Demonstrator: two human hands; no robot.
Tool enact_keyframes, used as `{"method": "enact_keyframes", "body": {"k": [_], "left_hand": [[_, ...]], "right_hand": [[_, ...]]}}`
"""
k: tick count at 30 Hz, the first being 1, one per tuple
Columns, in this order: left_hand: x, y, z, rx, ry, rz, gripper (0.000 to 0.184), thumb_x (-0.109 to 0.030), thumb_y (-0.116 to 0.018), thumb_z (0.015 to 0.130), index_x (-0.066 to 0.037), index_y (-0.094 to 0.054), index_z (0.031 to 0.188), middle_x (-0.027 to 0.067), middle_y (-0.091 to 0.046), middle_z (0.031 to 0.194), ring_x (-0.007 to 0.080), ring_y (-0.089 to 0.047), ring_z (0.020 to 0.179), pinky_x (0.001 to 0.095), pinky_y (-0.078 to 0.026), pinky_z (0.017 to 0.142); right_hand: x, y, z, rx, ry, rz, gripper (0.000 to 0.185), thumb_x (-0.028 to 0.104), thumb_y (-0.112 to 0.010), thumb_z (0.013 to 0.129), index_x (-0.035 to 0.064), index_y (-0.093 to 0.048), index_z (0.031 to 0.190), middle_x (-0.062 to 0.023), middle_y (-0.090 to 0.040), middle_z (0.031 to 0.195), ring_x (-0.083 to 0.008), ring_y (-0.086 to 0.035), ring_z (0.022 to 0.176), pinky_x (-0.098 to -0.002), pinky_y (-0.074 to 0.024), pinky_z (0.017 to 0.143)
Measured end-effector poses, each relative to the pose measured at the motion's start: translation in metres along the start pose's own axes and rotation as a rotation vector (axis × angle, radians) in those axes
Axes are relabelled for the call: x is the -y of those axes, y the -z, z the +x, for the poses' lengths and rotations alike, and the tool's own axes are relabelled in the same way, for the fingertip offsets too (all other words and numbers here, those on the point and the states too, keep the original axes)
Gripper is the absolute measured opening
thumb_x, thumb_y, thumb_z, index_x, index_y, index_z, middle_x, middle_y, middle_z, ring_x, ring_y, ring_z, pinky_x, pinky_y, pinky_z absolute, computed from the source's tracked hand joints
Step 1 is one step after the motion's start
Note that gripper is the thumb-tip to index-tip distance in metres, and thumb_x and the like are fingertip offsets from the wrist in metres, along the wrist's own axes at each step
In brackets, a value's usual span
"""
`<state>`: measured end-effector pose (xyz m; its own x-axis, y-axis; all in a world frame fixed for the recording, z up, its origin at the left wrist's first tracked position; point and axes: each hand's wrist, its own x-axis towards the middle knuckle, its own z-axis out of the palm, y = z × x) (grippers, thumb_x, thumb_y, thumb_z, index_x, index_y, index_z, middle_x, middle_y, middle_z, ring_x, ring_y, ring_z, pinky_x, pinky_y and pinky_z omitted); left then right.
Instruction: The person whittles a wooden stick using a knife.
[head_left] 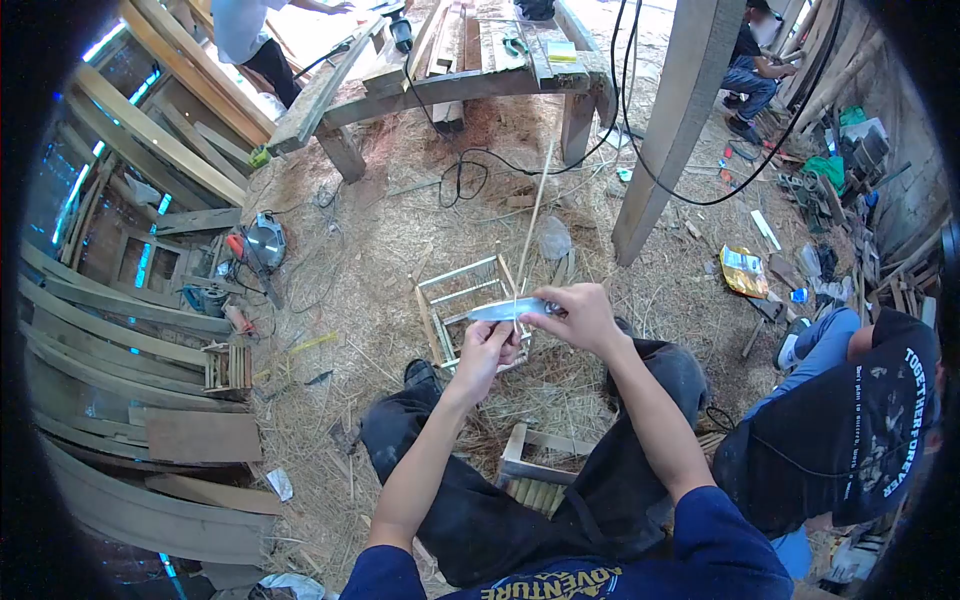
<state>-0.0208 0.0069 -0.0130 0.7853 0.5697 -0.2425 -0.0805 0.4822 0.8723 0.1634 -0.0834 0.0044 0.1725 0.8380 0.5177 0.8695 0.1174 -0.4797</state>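
My right hand [578, 314] is closed around the handle of a knife, its broad, shiny blade [490, 311] pointing left. Just below the blade, my left hand [484, 352] is closed on the lower end of a long, thin wooden strip [532, 225]. The strip rises away from me past the knife, and the blade appears to cross it near its lower end. Behind my hands, a small slatted frame [462, 282] stands on the straw-covered ground, partly hidden by them. Between my legs is a small wood-and-bamboo stool [540, 470].
A workbench [455, 88] stands ahead, with a wooden post [680, 130] to its right. A circular saw [262, 245] lies at left near stacked boards [150, 320]. A person in a black shirt [840, 430] sits close on my right. Black cable [465, 180] loops across the ground.
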Motion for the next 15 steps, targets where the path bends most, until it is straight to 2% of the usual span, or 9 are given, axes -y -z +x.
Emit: {"method": "enact_keyframes", "body": {"k": [2, 7, 10, 15], "left_hand": [[0.004, 0.001, 0.000, -0.021, 0.025, -0.013, 0.018, -0.016, -0.046, 0.106, -0.003, -0.058, 0.101, -0.0033, -0.047, 0.077, 0.0037, -0.035, 0.057, 0.0221, -0.028, 0.049], [0.003, 0.001, -0.009, 0.019, -0.004, 0.014, 0.018, -0.017, -0.049, 0.106, -0.004, -0.060, 0.107, -0.0036, -0.045, 0.078, 0.0041, -0.036, 0.060, 0.0218, -0.029, 0.050], [0.005, 0.003, -0.011, 0.035, -0.010, -0.003, 0.017, -0.018, -0.049, 0.106, -0.004, -0.060, 0.107, -0.0041, -0.044, 0.078, 0.0039, -0.034, 0.060, 0.0214, -0.029, 0.050], [-0.005, 0.004, -0.023, 0.060, 0.064, -0.078, 0.029, -0.022, -0.050, 0.106, -0.009, -0.056, 0.131, -0.0069, -0.040, 0.077, 0.0019, -0.030, 0.058, 0.0191, -0.026, 0.050]], "right_hand": [[0.002, -0.006, 0.002, -0.009, 0.024, 0.042, 0.040, 0.045, -0.080, 0.078, 0.0087, -0.075, 0.095, -0.0090, -0.067, 0.067, -0.0251, -0.066, 0.059, -0.0354, -0.0509, 0.056], [0.000, -0.003, 0.007, -0.058, 0.080, 0.016, 0.039, 0.047, -0.077, 0.079, 0.0098, -0.075, 0.090, -0.0082, -0.071, 0.073, -0.0267, -0.068, 0.060, -0.0355, -0.0508, 0.057], [0.002, -0.001, 0.008, -0.037, 0.087, -0.053, 0.038, 0.048, -0.078, 0.078, 0.0111, -0.075, 0.086, -0.0068, -0.071, 0.071, -0.0237, -0.069, 0.060, -0.0337, -0.0505, 0.057], [-0.007, 0.005, 0.010, -0.099, 0.072, -0.108, 0.039, 0.050, -0.078, 0.077, 0.0124, -0.076, 0.085, -0.0053, -0.070, 0.066, -0.0222, -0.069, 0.058, -0.0330, -0.0507, 0.056]]}}
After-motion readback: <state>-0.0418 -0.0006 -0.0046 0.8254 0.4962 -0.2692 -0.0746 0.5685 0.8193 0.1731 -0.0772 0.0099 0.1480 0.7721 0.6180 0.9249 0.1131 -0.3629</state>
